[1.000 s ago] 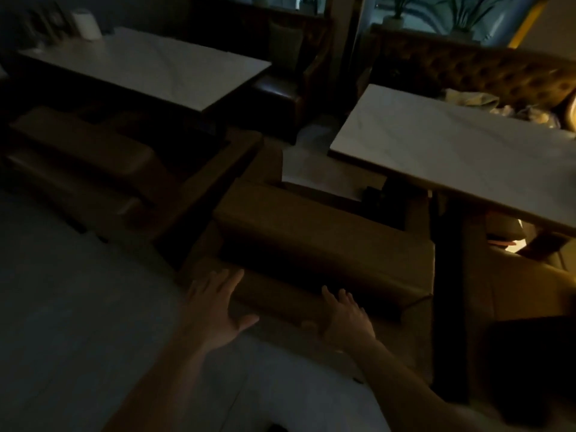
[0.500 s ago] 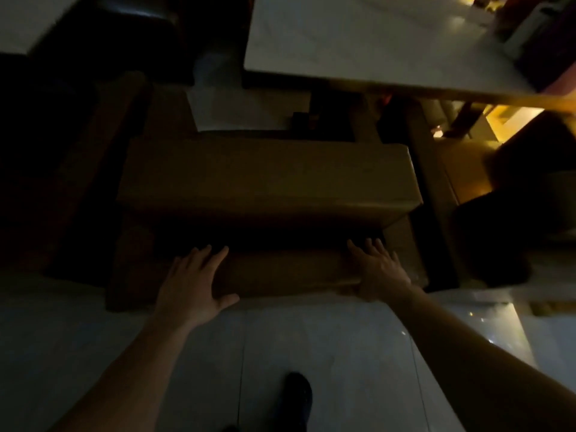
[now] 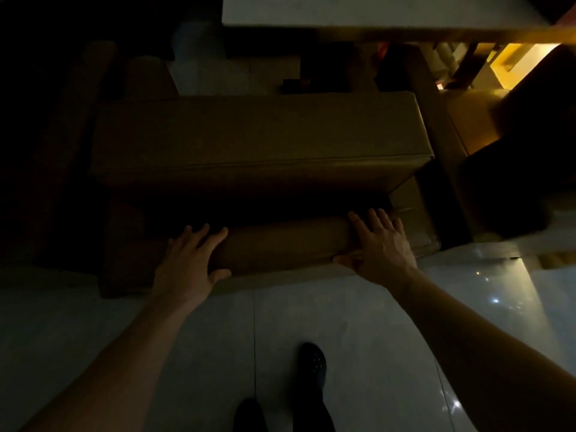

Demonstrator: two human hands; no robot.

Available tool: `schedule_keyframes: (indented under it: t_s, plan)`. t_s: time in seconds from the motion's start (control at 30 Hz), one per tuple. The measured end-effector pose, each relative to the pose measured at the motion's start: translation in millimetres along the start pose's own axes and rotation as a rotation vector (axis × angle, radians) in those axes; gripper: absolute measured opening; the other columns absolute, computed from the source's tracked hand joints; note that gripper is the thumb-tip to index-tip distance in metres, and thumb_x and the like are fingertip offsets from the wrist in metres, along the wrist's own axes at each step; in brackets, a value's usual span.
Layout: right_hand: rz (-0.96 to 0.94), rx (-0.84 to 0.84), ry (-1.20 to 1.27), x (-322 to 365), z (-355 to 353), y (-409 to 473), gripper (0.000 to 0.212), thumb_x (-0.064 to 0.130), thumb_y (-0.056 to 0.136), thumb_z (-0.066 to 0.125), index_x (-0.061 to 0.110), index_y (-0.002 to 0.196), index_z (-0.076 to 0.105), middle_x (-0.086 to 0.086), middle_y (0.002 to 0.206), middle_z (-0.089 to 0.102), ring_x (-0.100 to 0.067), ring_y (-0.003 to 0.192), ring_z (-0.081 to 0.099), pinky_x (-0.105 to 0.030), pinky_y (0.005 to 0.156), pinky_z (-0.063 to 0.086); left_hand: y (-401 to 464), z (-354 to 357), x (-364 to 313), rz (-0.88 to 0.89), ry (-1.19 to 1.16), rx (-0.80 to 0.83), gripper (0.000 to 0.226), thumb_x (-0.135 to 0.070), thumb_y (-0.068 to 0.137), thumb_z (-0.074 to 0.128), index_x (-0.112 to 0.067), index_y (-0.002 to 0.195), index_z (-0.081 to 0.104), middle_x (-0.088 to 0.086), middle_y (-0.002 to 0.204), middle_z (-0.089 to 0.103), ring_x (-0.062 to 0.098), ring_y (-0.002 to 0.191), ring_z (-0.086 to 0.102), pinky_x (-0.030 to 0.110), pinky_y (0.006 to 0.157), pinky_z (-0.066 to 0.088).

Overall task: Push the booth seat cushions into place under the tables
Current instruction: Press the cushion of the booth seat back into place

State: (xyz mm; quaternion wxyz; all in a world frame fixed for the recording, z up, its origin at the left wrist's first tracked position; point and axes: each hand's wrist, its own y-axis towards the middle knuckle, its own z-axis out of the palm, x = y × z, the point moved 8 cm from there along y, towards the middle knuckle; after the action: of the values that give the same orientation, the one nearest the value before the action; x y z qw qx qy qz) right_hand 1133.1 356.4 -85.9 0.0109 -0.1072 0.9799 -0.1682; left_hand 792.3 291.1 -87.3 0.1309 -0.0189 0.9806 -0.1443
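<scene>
Floor tiles (image 3: 215,335) glossy, room dim; left hand (image 3: 187,266), right hand (image 3: 381,248) flat, fingers (image 3: 199,241) straight, on low cushion (image 3: 280,244).

Bare floor tiles (image 3: 218,353) leave room nearside; the upper cushion (image 3: 258,132) overhangs the lower cushion (image 3: 280,249), table (image 3: 374,9) beyond.

- The left hand (image 3: 190,263) and right hand (image 3: 381,247), in the air a second ago, now press flat on the lower seat cushion (image 3: 280,247), fingers spread over its top, thumbs at its near edge.
- The view now tips steeply down: the left-hand table leaves the frame, and only the near edge of the right-hand table (image 3: 374,10) shows along the top.
- A dark shoe (image 3: 311,366) comes into view at bottom centre.
</scene>
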Motion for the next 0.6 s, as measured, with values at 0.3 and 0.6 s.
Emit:
schedule_keyframes:
  t_s: [0.3, 0.6]
  plan:
    - [0.044, 0.034, -0.045, 12.8, 19.7, -30.2, 0.11, 0.092, 0.074, 0.033, 0.032, 0.156, -0.01, -0.017, 0.166, 0.005, -0.038, 0.152, 0.003, -0.057, 0.121, 0.015, -24.1, 8.6, 11.6, 0.088, 0.002, -0.035, 0.079, -0.053, 0.091, 0.054, -0.04, 0.15, 0.005, -0.001, 0.164, 0.01, 0.027, 0.151, -0.002, 0.046, 0.122, 0.001]
    - [0.062, 0.061, 0.005, 15.8, 2.6, 7.9, 0.114, 0.088, 0.073, 0.045, 0.033, 0.157, -0.01, -0.019, 0.166, -0.002, -0.039, 0.152, -0.005, -0.06, 0.121, 0.011, 12.3, -6.3, 20.4, 0.116, 0.007, -0.073, 0.08, -0.052, 0.089, 0.058, -0.037, 0.153, 0.014, 0.002, 0.163, 0.015, 0.03, 0.15, 0.003, 0.049, 0.121, 0.005]
